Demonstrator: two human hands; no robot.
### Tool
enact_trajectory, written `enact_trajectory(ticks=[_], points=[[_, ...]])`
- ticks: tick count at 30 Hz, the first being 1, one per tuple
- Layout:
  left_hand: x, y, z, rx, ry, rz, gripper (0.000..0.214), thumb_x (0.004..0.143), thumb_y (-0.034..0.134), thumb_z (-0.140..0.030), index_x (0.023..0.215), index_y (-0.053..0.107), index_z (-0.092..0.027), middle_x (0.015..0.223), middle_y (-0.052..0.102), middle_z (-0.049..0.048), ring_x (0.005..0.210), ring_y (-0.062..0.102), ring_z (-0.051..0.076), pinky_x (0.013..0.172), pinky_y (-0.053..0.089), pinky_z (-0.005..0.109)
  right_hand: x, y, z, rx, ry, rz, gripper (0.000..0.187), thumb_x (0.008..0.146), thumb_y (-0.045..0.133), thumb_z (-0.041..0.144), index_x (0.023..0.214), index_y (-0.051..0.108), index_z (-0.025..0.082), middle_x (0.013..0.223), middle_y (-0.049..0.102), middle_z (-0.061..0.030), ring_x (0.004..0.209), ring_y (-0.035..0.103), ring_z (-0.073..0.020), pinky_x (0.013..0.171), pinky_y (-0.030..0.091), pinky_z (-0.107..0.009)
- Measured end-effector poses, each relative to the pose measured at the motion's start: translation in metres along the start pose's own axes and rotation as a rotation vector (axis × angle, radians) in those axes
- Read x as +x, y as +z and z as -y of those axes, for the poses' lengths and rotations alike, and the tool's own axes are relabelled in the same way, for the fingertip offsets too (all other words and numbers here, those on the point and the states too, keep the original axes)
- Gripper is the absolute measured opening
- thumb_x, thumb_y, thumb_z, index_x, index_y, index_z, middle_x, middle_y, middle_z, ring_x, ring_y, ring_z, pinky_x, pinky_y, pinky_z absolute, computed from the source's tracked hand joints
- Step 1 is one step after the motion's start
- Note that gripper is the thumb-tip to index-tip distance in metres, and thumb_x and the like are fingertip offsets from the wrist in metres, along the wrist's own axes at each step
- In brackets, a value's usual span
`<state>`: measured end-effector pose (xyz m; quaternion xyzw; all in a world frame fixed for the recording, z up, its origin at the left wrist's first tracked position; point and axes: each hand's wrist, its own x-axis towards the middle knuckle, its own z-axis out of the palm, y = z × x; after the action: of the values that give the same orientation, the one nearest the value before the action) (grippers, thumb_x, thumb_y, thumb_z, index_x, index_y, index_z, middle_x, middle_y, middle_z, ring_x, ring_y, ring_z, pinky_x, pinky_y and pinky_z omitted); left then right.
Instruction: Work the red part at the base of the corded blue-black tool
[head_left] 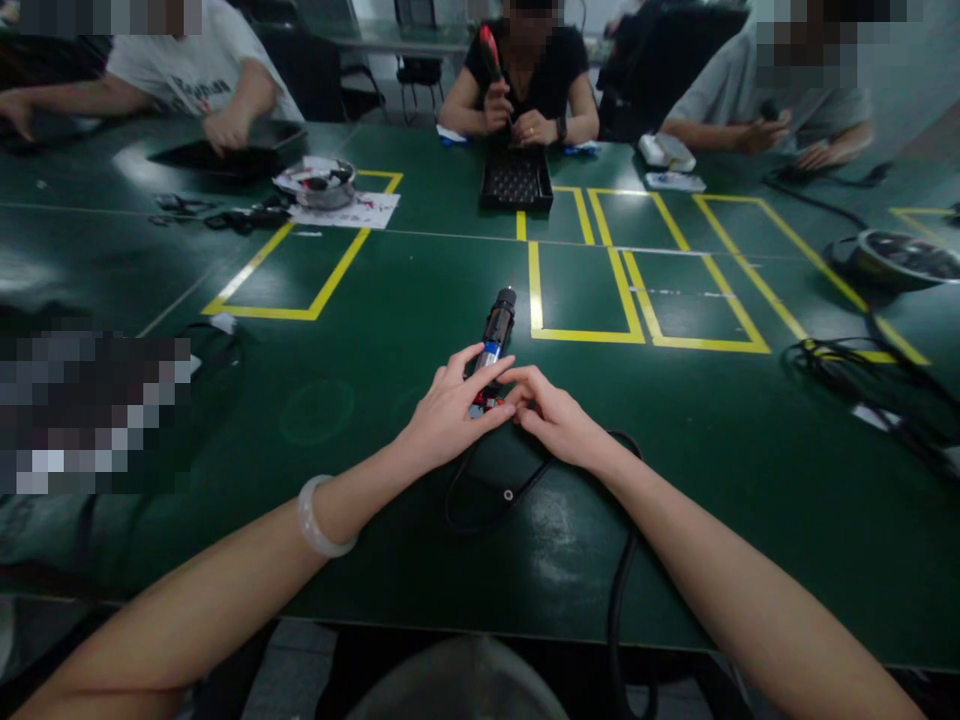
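An opened electric screwdriver (499, 322), with a black nose, a silver body and a blue band, lies on the green table pointing away from me. My left hand (455, 408) holds its rear part, fingers stretched along and across it. Close by, the curled fingers of my right hand (553, 412) are pinched together at the tool's back end; what they hold is hidden. Red parts (489, 400) show between the hands. A black cord (459, 490) loops toward me, with a small metal ring (508, 495) beside it.
Yellow tape rectangles (589, 335) mark the green table (360, 560). Ahead sits a black tray (517, 182) before a co-worker holding a red-handled screwdriver (490, 55). A bowl of parts (326, 185) is at left; coiled cables (840, 385) and another bowl (900, 255) are at right.
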<state>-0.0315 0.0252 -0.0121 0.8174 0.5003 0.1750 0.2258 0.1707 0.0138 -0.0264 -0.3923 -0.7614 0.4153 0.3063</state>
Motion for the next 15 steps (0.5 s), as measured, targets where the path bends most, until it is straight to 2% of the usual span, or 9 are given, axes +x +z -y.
enact_trajectory(ticks=[6, 9, 15], points=[[0.004, 0.001, -0.003, 0.131, -0.004, -0.031, 0.044, 0.086, 0.063, -0.045, 0.128, 0.064, -0.031, 0.151, 0.033, 0.0082, 0.122, 0.050, 0.032, 0.097, 0.050, 0.049, 0.001, 0.002, 0.002, -0.026, 0.035, -0.039, 0.047, 0.082, 0.044, 0.005, 0.126, 0.043, 0.021, 0.090, 0.066, 0.0005, 0.077, 0.061, -0.0143, 0.075, 0.044, -0.027], [0.004, -0.001, -0.001, 0.163, -0.001, -0.044, 0.041, 0.083, 0.065, -0.042, 0.122, 0.066, -0.030, 0.147, 0.035, 0.0079, 0.120, 0.052, 0.030, 0.092, 0.053, 0.046, 0.001, 0.002, 0.002, 0.009, 0.042, -0.106, 0.048, 0.082, 0.045, 0.007, 0.128, 0.042, 0.021, 0.089, 0.066, 0.0007, 0.074, 0.061, -0.0135, 0.072, 0.045, -0.026], [0.007, -0.017, 0.018, 0.289, -0.010, -0.045, 0.040, 0.081, 0.064, -0.045, 0.118, 0.066, -0.031, 0.145, 0.036, 0.0061, 0.119, 0.051, 0.031, 0.084, 0.056, 0.045, 0.000, -0.006, 0.002, -0.001, -0.003, -0.266, 0.031, 0.088, 0.045, 0.013, 0.118, 0.051, 0.020, 0.075, 0.062, 0.0027, 0.068, 0.060, -0.0132, 0.065, 0.043, -0.025]])
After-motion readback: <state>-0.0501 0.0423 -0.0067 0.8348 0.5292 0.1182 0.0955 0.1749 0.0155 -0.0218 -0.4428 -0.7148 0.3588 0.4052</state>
